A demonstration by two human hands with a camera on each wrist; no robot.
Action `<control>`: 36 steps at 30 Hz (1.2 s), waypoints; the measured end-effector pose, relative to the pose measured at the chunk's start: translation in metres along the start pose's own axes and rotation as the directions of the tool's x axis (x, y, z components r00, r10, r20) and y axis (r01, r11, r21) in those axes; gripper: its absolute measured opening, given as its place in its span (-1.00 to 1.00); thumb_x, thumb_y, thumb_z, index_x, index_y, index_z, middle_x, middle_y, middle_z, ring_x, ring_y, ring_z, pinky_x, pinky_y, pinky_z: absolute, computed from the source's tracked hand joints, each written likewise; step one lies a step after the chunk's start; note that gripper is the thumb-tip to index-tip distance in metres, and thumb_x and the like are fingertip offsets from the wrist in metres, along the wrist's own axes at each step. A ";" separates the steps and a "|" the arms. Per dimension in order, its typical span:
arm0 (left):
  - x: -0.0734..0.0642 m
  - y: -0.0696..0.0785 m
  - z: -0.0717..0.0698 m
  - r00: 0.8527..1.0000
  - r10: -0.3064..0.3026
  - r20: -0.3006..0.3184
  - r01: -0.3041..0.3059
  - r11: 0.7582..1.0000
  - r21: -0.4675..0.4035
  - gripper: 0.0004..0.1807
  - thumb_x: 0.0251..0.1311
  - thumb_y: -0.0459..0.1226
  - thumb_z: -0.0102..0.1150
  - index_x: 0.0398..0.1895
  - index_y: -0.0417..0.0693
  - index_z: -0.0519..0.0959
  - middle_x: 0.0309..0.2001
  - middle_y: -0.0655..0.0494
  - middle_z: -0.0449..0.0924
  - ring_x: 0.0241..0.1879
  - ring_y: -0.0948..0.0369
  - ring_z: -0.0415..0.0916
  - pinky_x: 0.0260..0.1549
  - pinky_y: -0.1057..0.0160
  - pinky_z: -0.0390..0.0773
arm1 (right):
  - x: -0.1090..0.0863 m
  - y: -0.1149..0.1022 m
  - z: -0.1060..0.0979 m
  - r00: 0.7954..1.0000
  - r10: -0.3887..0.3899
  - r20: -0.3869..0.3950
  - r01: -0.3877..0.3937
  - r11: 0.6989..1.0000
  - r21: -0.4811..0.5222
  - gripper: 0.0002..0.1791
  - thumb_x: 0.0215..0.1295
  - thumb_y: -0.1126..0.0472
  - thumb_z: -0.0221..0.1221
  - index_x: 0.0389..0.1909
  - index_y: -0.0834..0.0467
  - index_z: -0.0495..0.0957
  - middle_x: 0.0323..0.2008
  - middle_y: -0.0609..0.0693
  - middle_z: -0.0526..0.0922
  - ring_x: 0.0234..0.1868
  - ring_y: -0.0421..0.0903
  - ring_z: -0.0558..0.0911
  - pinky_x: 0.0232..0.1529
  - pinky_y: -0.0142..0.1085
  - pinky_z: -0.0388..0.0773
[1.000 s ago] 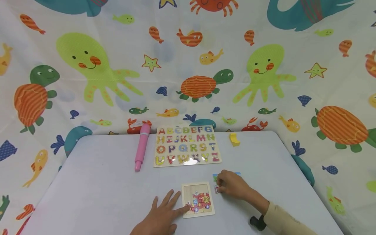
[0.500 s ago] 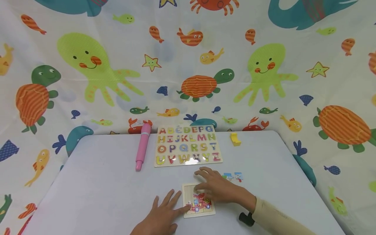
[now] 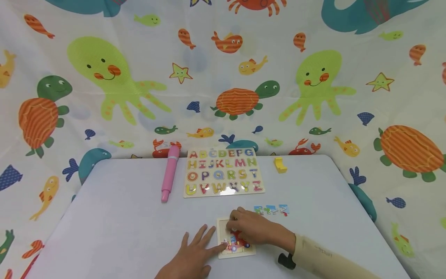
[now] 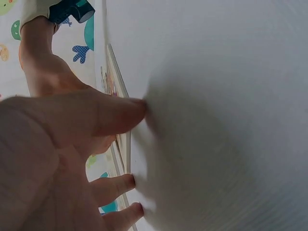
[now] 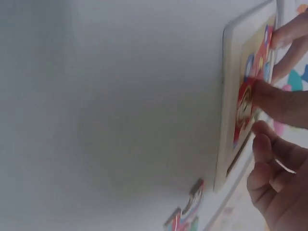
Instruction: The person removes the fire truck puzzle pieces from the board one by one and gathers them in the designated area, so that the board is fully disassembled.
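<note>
A small wooden jigsaw tray [image 3: 219,230] lies in front of me, with joined red vehicle pieces [image 3: 234,247] inside it. My left hand [image 3: 189,255] rests beside it, fingers spread, index fingertip pressing the lower left of the picture. Over the tray's upper right is my right hand [image 3: 254,228], fingers curled and pinching a small jigsaw piece mostly hidden by the fingers. In the right wrist view, its thumb [image 5: 274,103] overlaps the red pieces [image 5: 244,106] while the fingertips bunch close by. Several loose blue-topped jigsaw pieces [image 3: 271,209] lie right of the tray.
Behind the tray lies a wooden alphabet board [image 3: 224,193] with coloured letters. A pink pen-shaped stick [image 3: 170,172] is left of it, and a yellow block [image 3: 280,165] stands to its right. A sea-creature cloth [image 3: 209,77] hangs at the table's far edge.
My right hand has moved left from the loose pieces onto the tray, and its fingers have drawn together. One loose piece is gone from the table. My left hand stays in place.
</note>
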State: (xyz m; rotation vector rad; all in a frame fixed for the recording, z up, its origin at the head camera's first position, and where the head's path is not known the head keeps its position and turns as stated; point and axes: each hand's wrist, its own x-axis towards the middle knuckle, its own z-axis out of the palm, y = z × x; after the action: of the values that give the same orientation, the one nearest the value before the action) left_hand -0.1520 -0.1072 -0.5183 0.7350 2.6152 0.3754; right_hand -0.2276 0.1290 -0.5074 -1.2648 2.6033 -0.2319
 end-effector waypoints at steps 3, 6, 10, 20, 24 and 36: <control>-0.001 0.000 0.000 1.000 0.001 -0.005 -0.001 1.000 -0.003 -0.30 0.16 -0.14 0.45 0.39 0.53 0.48 0.53 -0.01 0.23 0.53 -0.18 0.04 0.27 -0.55 0.11 | -0.001 -0.002 0.003 0.998 0.062 0.020 -0.063 0.993 0.098 -0.64 0.26 0.30 0.38 0.03 -0.10 0.66 -0.10 -0.20 0.58 -0.17 -0.31 0.47 -0.06 -0.46 0.56; -0.001 0.000 0.001 1.000 0.006 -0.013 -0.006 1.000 0.000 -0.29 0.15 -0.15 0.45 0.38 0.53 0.49 0.53 -0.01 0.23 0.53 -0.18 0.04 0.26 -0.55 0.12 | -0.001 0.000 0.004 0.994 0.109 0.024 -0.112 0.969 0.221 -0.69 0.29 0.30 0.36 -0.01 -0.09 0.65 -0.18 -0.22 0.54 -0.25 -0.33 0.47 -0.15 -0.47 0.56; -0.001 0.000 0.002 1.000 0.015 -0.021 -0.015 1.000 0.012 -0.29 0.15 -0.15 0.46 0.39 0.52 0.49 0.54 -0.02 0.22 0.53 -0.18 0.04 0.25 -0.55 0.15 | -0.001 0.003 0.005 0.989 0.148 0.024 -0.148 0.932 0.331 -0.75 0.30 0.29 0.35 -0.07 -0.07 0.65 -0.26 -0.24 0.48 -0.31 -0.31 0.45 -0.26 -0.47 0.52; -0.001 0.000 0.001 1.000 0.017 -0.024 -0.017 1.000 0.020 -0.29 0.14 -0.14 0.47 0.38 0.53 0.49 0.53 -0.03 0.22 0.52 -0.18 0.06 0.24 -0.56 0.16 | -0.001 -0.002 0.006 0.981 0.196 0.010 -0.189 0.927 0.324 -0.77 0.29 0.27 0.36 -0.10 -0.06 0.64 -0.36 -0.26 0.49 -0.36 -0.31 0.45 -0.31 -0.46 0.50; -0.001 0.000 0.001 1.000 0.014 -0.020 -0.014 1.000 0.020 -0.28 0.14 -0.15 0.46 0.39 0.54 0.47 0.53 -0.03 0.22 0.53 -0.17 0.05 0.25 -0.55 0.15 | -0.002 -0.001 0.003 0.986 0.168 -0.006 -0.152 0.902 0.405 -0.84 0.32 0.27 0.34 -0.19 -0.04 0.62 -0.40 -0.30 0.51 -0.37 -0.32 0.45 -0.31 -0.45 0.50; -0.001 0.000 0.001 0.999 0.015 -0.031 -0.015 1.000 -0.006 -0.26 0.13 -0.20 0.44 0.40 0.52 0.47 0.55 -0.03 0.20 0.54 -0.17 0.02 0.27 -0.55 0.10 | -0.052 0.060 -0.050 0.985 0.171 -0.015 -0.142 0.861 0.488 -0.90 0.36 0.33 0.29 -0.28 0.05 0.61 -0.44 -0.23 0.53 -0.35 -0.26 0.51 -0.36 -0.39 0.50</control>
State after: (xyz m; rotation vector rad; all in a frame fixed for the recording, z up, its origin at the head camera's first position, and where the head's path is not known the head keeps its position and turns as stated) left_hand -0.1501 -0.1075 -0.5189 0.7533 2.6375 0.4019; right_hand -0.2561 0.2086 -0.4668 -0.8729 2.4468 -0.8431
